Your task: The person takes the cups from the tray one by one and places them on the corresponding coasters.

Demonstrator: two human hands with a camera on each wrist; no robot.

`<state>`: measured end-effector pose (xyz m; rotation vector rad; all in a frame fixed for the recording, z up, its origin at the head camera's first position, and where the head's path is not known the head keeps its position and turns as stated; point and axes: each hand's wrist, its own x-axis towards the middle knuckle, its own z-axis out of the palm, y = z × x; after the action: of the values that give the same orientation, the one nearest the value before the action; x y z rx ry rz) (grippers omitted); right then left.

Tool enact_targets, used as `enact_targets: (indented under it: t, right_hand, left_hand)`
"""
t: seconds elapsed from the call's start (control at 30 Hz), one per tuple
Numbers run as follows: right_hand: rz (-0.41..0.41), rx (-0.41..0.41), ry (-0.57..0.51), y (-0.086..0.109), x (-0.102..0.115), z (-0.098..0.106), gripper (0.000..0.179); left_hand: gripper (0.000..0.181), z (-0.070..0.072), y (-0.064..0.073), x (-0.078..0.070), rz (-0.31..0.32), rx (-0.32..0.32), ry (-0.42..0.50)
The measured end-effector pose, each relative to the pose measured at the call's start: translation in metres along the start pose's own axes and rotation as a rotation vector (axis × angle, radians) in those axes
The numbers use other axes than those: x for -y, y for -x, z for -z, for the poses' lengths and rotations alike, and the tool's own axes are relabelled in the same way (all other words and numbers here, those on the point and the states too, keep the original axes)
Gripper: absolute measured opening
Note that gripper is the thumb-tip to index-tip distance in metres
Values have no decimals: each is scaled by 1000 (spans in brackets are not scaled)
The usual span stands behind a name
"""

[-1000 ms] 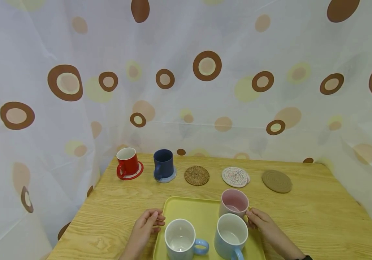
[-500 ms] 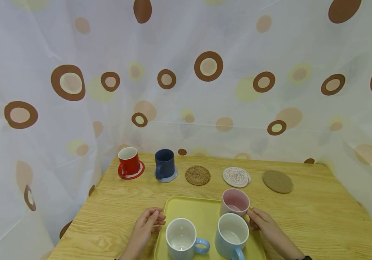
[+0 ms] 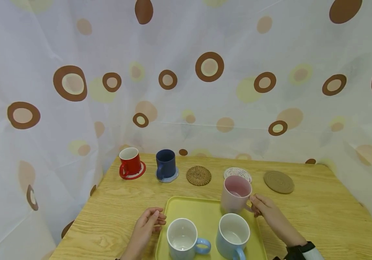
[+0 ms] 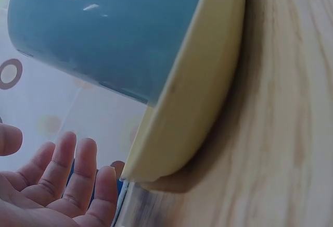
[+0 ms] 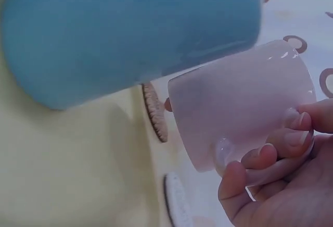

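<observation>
My right hand point(image 3: 265, 207) grips the handle of a pink mug point(image 3: 232, 200), its fingers curled round it in the right wrist view. The pink mug point(image 5: 239, 97) hangs just above the yellow tray point(image 3: 194, 207), at its far right corner. Two light blue mugs stand on the tray: the left mug point(image 3: 182, 240) and the right mug point(image 3: 232, 236). My left hand point(image 3: 145, 227) rests beside the tray's left edge with relaxed fingers point(image 4: 78, 185), holding nothing. The pink mug partly hides a white patterned coaster point(image 3: 238, 172).
Along the back of the wooden table point(image 3: 117, 202), a red mug point(image 3: 130, 161) and a dark blue mug point(image 3: 166, 163) stand on coasters. A woven brown coaster point(image 3: 199, 176) and a tan coaster point(image 3: 279, 182) lie to their right. A dotted curtain point(image 3: 186, 72) hangs behind.
My right hand has lifted the pink mug by its handle, raising it off the tray. My left hand stays beside the tray; the other mugs have not moved.
</observation>
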<state>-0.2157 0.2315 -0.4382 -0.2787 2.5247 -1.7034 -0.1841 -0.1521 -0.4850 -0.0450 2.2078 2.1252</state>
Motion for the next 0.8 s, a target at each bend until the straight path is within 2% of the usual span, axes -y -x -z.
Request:
enact_targets:
  t: [0.2, 0.47, 0.8]
  right_hand:
    - [-3, 6, 12, -21, 15, 7, 45]
    - [46, 34, -29, -59, 29, 7, 45]
    - [114, 95, 15, -98, 53, 3, 46]
  left_hand:
    - [42, 2, -1, 1, -1, -9, 9]
    - [40, 5, -2, 2, 6, -31, 25]
    - [40, 5, -4, 4, 2, -21, 33]
